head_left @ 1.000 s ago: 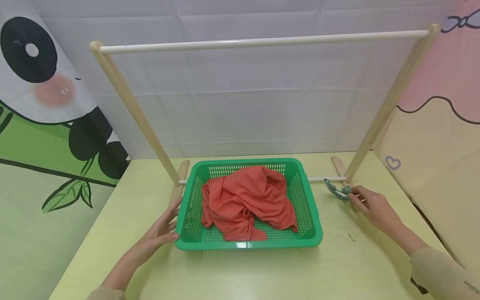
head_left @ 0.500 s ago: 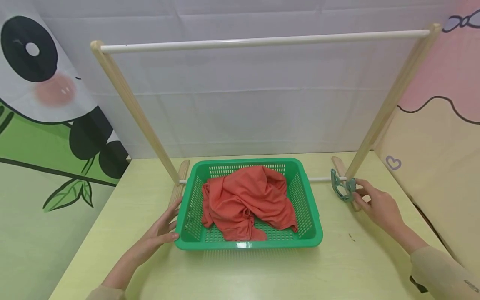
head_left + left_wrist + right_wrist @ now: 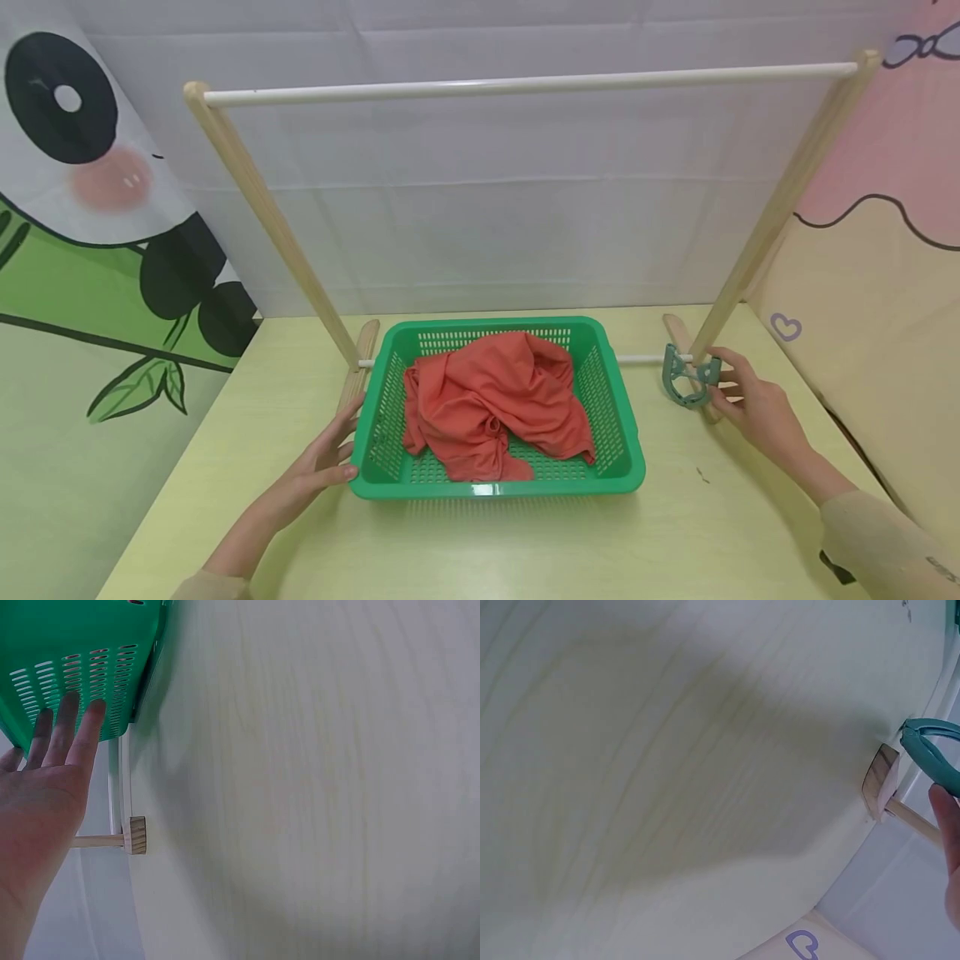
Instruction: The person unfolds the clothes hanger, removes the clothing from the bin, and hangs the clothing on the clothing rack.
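Pinching the teal plastic piece [image 3: 668, 385] by one end with the right hand [image 3: 756, 407], near the right end of the wooden rack [image 3: 792, 192], touching or not being hard to tell. Resting the left hand [image 3: 321, 462], with fingers spread, against the green basket [image 3: 495, 490] with red cloth [image 3: 487, 387] inside. Liable to snag the piece on the rack if swung wide, drop it if gripped too lightly, or shift the basket by pressing harder.

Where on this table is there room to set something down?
In front of the green basket is the widest patch of bare table; another lies between the left grip and the table's left edge. It's crowded at the rack's right foot, where the right grip holds a teal clip-like thing.
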Motion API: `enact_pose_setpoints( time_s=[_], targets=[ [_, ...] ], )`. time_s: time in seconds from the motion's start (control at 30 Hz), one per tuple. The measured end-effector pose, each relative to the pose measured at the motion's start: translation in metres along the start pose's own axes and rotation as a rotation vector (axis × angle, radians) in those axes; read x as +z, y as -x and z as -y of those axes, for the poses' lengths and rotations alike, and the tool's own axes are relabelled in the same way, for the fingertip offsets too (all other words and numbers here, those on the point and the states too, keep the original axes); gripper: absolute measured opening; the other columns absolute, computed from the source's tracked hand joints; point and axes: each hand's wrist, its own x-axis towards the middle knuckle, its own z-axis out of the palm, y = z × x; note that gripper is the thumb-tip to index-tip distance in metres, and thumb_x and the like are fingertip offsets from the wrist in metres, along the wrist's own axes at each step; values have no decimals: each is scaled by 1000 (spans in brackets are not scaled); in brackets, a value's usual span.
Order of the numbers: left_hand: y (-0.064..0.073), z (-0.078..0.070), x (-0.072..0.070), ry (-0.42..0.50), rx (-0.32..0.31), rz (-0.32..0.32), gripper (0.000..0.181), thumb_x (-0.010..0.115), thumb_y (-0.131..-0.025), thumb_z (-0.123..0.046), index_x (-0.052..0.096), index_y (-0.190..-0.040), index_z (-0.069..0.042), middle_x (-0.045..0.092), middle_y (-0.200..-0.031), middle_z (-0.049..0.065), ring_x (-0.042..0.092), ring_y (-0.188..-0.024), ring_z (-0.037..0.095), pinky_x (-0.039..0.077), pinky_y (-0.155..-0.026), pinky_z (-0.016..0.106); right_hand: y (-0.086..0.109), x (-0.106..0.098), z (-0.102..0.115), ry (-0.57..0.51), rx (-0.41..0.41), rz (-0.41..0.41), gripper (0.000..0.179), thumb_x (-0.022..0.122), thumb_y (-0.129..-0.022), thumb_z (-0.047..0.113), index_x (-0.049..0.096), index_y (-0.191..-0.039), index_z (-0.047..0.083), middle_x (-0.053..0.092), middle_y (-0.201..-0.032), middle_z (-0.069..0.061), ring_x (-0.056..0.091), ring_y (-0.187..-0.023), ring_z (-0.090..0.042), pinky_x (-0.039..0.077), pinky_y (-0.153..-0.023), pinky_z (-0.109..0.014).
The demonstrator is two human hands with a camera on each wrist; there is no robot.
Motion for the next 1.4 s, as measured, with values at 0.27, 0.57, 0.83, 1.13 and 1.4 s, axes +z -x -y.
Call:
enact_pose_setpoints(
  time_s=[0.27,0.57,0.83,1.13,1.4],
  targets=[
    [-1,0,1,-8,-25,-14,84,55,-97,-16,0,-160,-25,7,-159,28,47,-126,-13,49,-96,24,2,3,-3,-16,2,-4,77,75,-77,-10,41,-143,9,74,-97,-24,74,-71,-18,46,-62,-1],
    [-1,0,1,6,-24,-8,85,55,-97,-16,-1,-160,-25,4,-159,30,48,-127,-11,49,-96,24,1,1,-1,-23,-28,-4,71,72,-80,-12,42,-141,8,74,-95,-17,68,-77,0,47,-58,-7],
    [-1,0,1,8,-29,-9,85,55,-97,-16,0,-160,-26,5,-159,30,48,-127,-10,49,-96,24,-2,-1,5,-130,-41,-27,69,71,-77,-18,47,-138,4,74,-90,-15,61,-82,10,47,-69,-4],
    [-1,1,0,3,-23,-7,85,55,-97,-16,0,-160,-25,8,-159,27,48,-128,-9,49,-96,23,-10,-3,13,-166,-100,-24,71,73,-74,-20,48,-136,2,73,-84,-9,63,-70,2,46,-65,-7],
    [-1,2,-1,8,-18,-1,85,55,-97,-15,0,-160,-25,28,-152,-4,48,-129,-7,49,-97,24,-19,-8,24,-193,-130,-4,65,72,-73,-20,47,-130,-4,71,-78,-7,64,-68,0,47,-64,-7]
  ],
)
